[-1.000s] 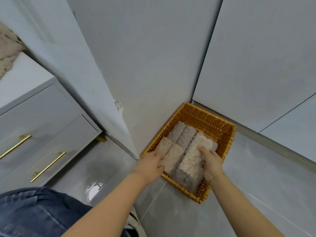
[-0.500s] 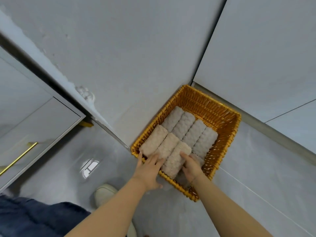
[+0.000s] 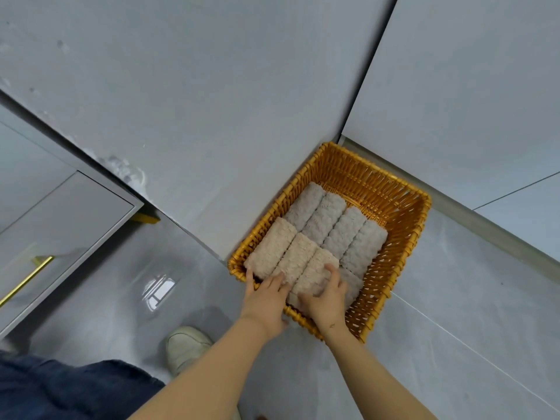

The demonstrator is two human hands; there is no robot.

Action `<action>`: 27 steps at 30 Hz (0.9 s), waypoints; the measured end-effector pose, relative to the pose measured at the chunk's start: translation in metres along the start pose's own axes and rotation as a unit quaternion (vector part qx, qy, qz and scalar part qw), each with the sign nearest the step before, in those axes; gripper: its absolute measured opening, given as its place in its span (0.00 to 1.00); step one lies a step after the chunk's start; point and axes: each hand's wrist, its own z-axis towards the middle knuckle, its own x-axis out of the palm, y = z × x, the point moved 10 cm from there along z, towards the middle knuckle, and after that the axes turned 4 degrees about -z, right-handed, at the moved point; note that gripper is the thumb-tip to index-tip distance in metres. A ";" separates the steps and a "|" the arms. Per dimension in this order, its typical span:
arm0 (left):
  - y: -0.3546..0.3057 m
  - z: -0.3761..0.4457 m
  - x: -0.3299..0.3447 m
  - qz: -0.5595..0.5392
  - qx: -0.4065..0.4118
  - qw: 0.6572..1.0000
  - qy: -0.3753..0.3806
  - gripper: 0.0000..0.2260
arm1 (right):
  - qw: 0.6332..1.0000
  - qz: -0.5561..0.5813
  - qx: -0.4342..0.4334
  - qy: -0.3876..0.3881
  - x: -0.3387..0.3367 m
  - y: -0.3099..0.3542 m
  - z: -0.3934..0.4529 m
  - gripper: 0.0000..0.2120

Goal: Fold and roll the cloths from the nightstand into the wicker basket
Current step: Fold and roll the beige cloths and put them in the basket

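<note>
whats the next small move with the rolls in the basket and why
Probably press the third beige roll down level beside its neighbours: the right hand and left hand rest on the front rolls, which sit higher than the grey rolls in the wicker basket.

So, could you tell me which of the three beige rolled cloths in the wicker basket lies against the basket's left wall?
The leftmost beige rolled cloth; the other two lie to its right, under the hands.

left grip (image 3: 266, 294): fingers straight, reaching forward | right grip (image 3: 328, 295): fingers spread, forward
</note>
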 end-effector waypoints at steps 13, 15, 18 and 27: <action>-0.001 -0.012 -0.016 -0.073 0.024 0.996 -0.037 0.27 | 0.993 -0.110 0.003 0.038 0.006 0.007 -0.002 0.41; 0.000 -0.018 -0.026 -0.094 0.017 0.994 -0.052 0.27 | 0.990 -0.131 -0.024 0.045 0.001 0.015 -0.010 0.40; 0.004 -0.029 -0.041 -0.115 0.009 0.990 -0.076 0.29 | 0.988 -0.136 -0.059 0.041 -0.009 0.030 -0.029 0.37; 0.031 -0.107 -0.118 -0.302 0.012 0.945 -0.128 0.20 | 0.981 -0.002 -0.192 0.039 -0.050 0.114 -0.106 0.19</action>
